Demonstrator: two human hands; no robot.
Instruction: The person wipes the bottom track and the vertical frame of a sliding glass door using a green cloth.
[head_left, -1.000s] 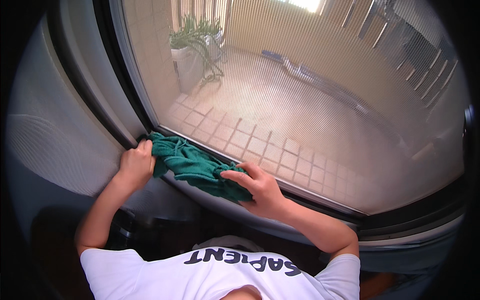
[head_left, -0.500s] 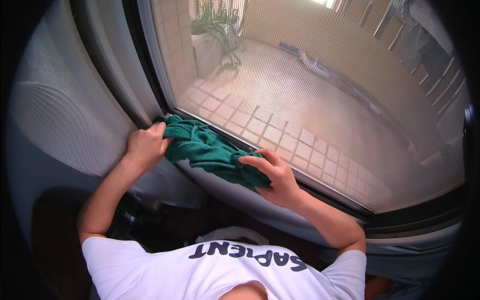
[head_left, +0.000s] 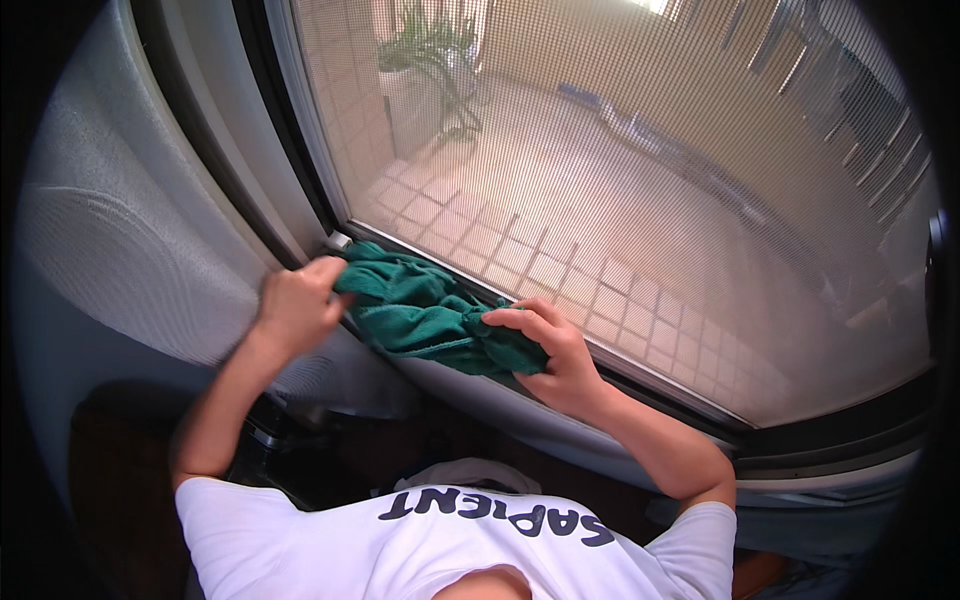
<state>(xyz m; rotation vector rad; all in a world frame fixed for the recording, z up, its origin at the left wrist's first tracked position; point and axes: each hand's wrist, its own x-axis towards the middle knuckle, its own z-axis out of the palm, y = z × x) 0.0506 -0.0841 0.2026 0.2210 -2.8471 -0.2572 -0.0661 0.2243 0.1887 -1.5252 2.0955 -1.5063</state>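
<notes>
A bunched green cloth (head_left: 415, 305) lies along the sill at the foot of a screened window (head_left: 600, 200). My left hand (head_left: 302, 305) is closed on the cloth's left end, close to the window frame's corner; motion smears it a little. My right hand (head_left: 556, 358) grips the other end, thumb beneath and fingers curled over the top. Between both hands the fabric is crumpled and hides part of the track. At the frame corner, just beyond my left hand, a small pale piece (head_left: 340, 241) shows.
The dark window frame (head_left: 690, 418) runs along the sill toward the right. A pale patterned wall or curtain surface (head_left: 120, 260) stands at the left. Through the mesh show a tiled floor (head_left: 540, 255) and a potted plant (head_left: 425, 45). Dark items sit under the sill.
My left hand has drawn slightly right and nearer to me with its end of the cloth, uncovering the pale piece in the corner. The right hand has barely moved.
</notes>
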